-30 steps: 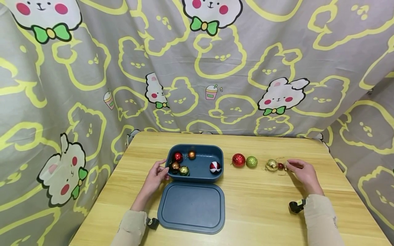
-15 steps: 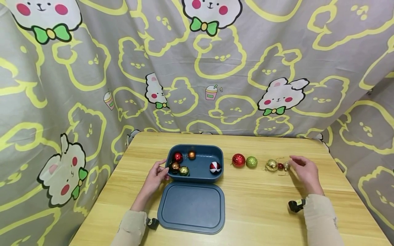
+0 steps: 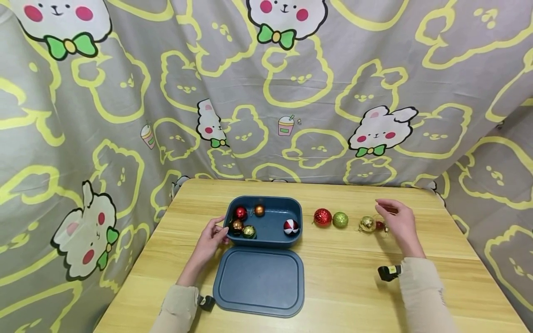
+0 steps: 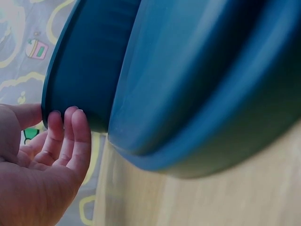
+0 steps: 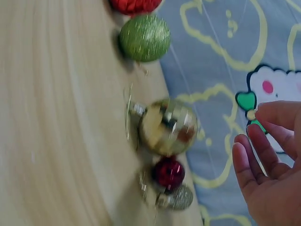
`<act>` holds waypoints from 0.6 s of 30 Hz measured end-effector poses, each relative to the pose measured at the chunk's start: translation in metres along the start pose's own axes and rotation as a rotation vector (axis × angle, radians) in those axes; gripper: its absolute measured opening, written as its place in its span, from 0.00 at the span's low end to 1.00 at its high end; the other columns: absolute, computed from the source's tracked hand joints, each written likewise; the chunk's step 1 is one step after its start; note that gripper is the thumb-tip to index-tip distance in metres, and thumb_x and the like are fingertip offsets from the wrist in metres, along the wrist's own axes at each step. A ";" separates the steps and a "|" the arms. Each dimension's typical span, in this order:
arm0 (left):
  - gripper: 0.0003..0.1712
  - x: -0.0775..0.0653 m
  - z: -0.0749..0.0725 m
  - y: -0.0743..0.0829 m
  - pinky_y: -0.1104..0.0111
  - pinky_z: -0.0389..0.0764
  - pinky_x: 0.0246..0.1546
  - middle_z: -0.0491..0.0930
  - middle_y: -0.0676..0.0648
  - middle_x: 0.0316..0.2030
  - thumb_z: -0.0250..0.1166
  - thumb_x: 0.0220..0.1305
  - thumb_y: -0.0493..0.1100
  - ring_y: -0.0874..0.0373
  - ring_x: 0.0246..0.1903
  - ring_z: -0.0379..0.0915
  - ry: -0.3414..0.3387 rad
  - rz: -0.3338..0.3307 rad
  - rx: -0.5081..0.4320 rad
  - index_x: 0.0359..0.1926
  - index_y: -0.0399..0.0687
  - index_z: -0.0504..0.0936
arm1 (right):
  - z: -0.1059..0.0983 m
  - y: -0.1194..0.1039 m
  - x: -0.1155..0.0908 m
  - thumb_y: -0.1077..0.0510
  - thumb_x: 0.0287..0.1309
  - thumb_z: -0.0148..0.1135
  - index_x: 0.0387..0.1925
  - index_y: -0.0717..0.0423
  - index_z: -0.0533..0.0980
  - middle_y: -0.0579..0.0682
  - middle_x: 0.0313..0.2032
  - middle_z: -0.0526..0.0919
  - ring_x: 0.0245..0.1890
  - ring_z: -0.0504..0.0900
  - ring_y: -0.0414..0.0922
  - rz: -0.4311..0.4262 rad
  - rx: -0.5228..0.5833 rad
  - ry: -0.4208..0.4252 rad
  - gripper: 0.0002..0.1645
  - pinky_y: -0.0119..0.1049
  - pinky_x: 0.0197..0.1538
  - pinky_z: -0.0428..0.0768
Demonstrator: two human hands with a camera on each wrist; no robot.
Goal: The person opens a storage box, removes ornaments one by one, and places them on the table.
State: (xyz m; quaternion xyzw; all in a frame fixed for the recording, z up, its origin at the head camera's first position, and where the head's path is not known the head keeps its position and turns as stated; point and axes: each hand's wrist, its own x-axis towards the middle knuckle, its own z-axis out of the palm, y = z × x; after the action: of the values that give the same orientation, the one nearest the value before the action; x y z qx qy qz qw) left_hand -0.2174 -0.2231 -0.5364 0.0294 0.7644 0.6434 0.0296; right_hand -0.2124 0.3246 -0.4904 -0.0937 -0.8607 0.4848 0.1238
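My left hand (image 3: 213, 233) grips the left end of a dark blue box (image 3: 266, 241), thumb at the rim and fingers against the side wall, as the left wrist view shows. Inside lie several Christmas baubles, including a red-and-white striped bauble (image 3: 291, 226) on the right and a red bauble (image 3: 240, 212) on the left. My right hand (image 3: 397, 221) hovers with loosely bent fingers, holding nothing. Below it in the head view a shiny gold bauble (image 5: 169, 127), a small dark red bauble (image 5: 169, 173) and a small glittery gold bauble (image 5: 181, 197) sit together.
In front of the box lies its flat blue-grey lid (image 3: 259, 281). A red bauble (image 3: 322, 217) and a green glitter bauble (image 3: 340, 219) stand right of the box on the wooden table (image 3: 345, 282). A patterned curtain (image 3: 250, 92) hangs behind the table.
My right hand has lifted away from the small gold bauble and moved left and up above the ornaments, its fingers empty. The left hand and the box have stayed in place.
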 end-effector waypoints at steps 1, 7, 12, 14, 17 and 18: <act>0.28 0.000 0.000 0.000 0.63 0.89 0.39 0.79 0.37 0.36 0.59 0.77 0.36 0.52 0.31 0.82 0.002 0.000 -0.001 0.73 0.36 0.66 | 0.003 -0.004 0.000 0.48 0.73 0.62 0.62 0.62 0.79 0.28 0.40 0.80 0.39 0.75 0.21 -0.003 0.005 -0.006 0.26 0.19 0.39 0.77; 0.27 0.000 -0.002 -0.001 0.64 0.89 0.38 0.79 0.40 0.35 0.59 0.77 0.36 0.52 0.31 0.82 0.020 -0.003 0.007 0.73 0.37 0.67 | 0.029 -0.028 0.003 0.49 0.74 0.61 0.63 0.61 0.79 0.59 0.55 0.84 0.41 0.75 0.22 -0.047 0.042 -0.057 0.25 0.19 0.43 0.77; 0.28 -0.001 -0.001 0.001 0.63 0.89 0.39 0.79 0.37 0.36 0.59 0.77 0.36 0.51 0.31 0.82 0.012 0.010 0.014 0.73 0.37 0.67 | 0.055 -0.047 0.006 0.51 0.74 0.62 0.62 0.61 0.79 0.64 0.57 0.83 0.42 0.75 0.22 -0.090 0.064 -0.096 0.23 0.16 0.47 0.75; 0.28 -0.001 -0.001 0.000 0.63 0.89 0.39 0.79 0.36 0.37 0.58 0.78 0.36 0.51 0.31 0.82 0.003 0.016 0.017 0.73 0.35 0.66 | 0.064 -0.053 0.008 0.53 0.73 0.63 0.62 0.61 0.80 0.63 0.56 0.84 0.43 0.77 0.25 -0.100 0.077 -0.114 0.22 0.16 0.48 0.76; 0.28 -0.001 0.000 -0.002 0.63 0.89 0.39 0.79 0.37 0.37 0.58 0.78 0.36 0.52 0.31 0.82 0.003 0.009 0.009 0.74 0.35 0.66 | 0.079 -0.063 0.008 0.54 0.73 0.63 0.61 0.60 0.80 0.62 0.55 0.84 0.47 0.80 0.33 -0.100 0.100 -0.148 0.21 0.18 0.48 0.77; 0.28 0.000 0.000 -0.002 0.64 0.89 0.39 0.79 0.37 0.37 0.58 0.78 0.36 0.53 0.31 0.82 0.003 0.003 0.009 0.74 0.36 0.66 | 0.085 -0.066 0.008 0.54 0.73 0.63 0.61 0.60 0.80 0.62 0.55 0.84 0.48 0.80 0.37 -0.102 0.109 -0.158 0.21 0.19 0.48 0.77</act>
State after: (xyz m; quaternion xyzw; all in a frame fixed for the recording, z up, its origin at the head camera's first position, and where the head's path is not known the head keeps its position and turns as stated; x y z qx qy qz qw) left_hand -0.2172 -0.2236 -0.5386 0.0297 0.7673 0.6400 0.0272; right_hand -0.2482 0.2243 -0.4750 -0.0044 -0.8439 0.5297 0.0851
